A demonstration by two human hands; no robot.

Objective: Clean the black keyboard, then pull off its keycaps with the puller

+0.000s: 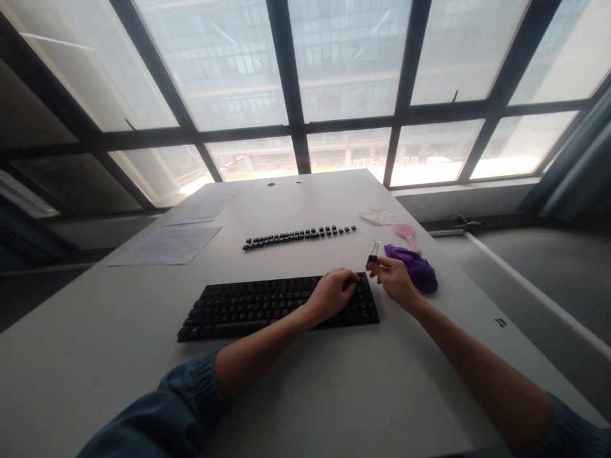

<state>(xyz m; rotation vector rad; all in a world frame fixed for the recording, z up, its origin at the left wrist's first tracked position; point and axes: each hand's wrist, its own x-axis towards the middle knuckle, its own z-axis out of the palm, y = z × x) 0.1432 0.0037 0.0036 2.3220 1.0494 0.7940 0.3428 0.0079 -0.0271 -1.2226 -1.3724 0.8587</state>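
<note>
A black keyboard [258, 308] lies on the white table in front of me. My left hand [333, 294] rests over its right part, the fingers curled down near the upper right corner. Whatever those fingertips pinch is hidden. Just right of that corner, my right hand [394, 280] grips a black binder clip [372, 259] between thumb and fingers, its silver wire handles pointing up. Beyond the keyboard, loose black keycaps [286, 236] stand in rows on the tabletop.
Right of my right hand lie a purple cloth [414, 268], a pink hairbrush [405, 233] and a pale crumpled packet or tissue [377, 216]. Paper sheets [167, 245] cover part of the left side. The table [305, 388] ends at the right, with windows behind it.
</note>
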